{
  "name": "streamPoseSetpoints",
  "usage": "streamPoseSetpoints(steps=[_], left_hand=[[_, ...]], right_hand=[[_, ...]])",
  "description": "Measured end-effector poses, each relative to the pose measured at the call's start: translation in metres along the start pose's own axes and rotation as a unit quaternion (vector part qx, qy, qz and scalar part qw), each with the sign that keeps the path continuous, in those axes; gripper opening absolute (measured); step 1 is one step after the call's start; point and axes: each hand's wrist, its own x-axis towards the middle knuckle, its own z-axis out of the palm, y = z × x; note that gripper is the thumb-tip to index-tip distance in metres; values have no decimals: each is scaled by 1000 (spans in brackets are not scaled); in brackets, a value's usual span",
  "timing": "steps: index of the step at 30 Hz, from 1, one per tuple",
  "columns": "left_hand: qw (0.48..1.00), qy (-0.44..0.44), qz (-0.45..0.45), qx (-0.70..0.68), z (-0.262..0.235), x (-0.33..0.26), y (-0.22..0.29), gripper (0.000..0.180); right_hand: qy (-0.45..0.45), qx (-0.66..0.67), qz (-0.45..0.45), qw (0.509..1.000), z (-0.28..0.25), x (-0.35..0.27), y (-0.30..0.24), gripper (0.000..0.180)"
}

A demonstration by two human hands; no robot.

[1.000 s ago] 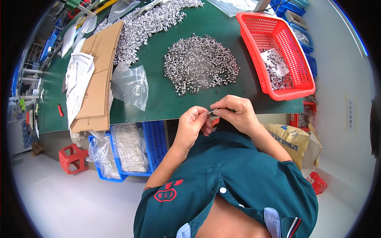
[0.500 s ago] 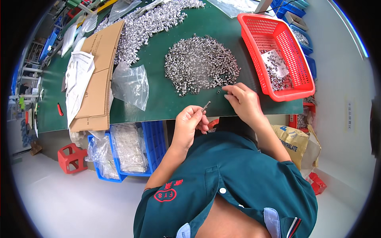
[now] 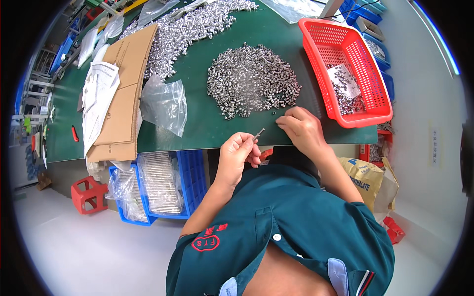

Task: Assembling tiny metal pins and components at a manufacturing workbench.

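My left hand [image 3: 238,152] is closed in a pinch on a thin metal pin [image 3: 258,133], whose tip points up and to the right, over the table's front edge. Across from it, my right hand [image 3: 302,127] has its thumb and forefinger pressed together. Whatever is between those fingertips is hidden or too small to name. Just beyond them one small metal ring [image 3: 274,113] lies apart on the green table [image 3: 197,133]. A round heap of small metal rings [image 3: 252,81] spreads behind it.
A red perforated basket [image 3: 340,116] with small metal parts and a paper slip stands at right. Farther back lies a bigger pile of shiny metal pieces [image 3: 173,44]. Folded cardboard [image 3: 118,93], papers and a clear plastic bag [image 3: 165,106] lie at left. Blue bins [image 3: 192,177] sit below.
My right hand has drawn back a little from the heap toward me, its fingers now closer together. My left hand still holds the pin, nearly unmoved.
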Motion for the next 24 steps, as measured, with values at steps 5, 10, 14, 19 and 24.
streamPoseSetpoints(steps=[5,10,14,19,24], left_hand=[[1000,-6,-1,7,3,2,-2,16],[999,-6,7,33,6,1,-3,16],[997,0,11,71,12,-2,0,16],[996,-3,13,85,11,-3,0,15],[995,-4,8,100,11,-3,1,15]], right_hand=[[-30,2,26,999,-4,-3,0,12],[-58,258,202,943,-15,1,-19,10],[-79,308,225,921,-13,4,-26,10],[-88,276,170,942,-13,2,-29,10],[-63,218,84,970,-15,3,-31,10]])
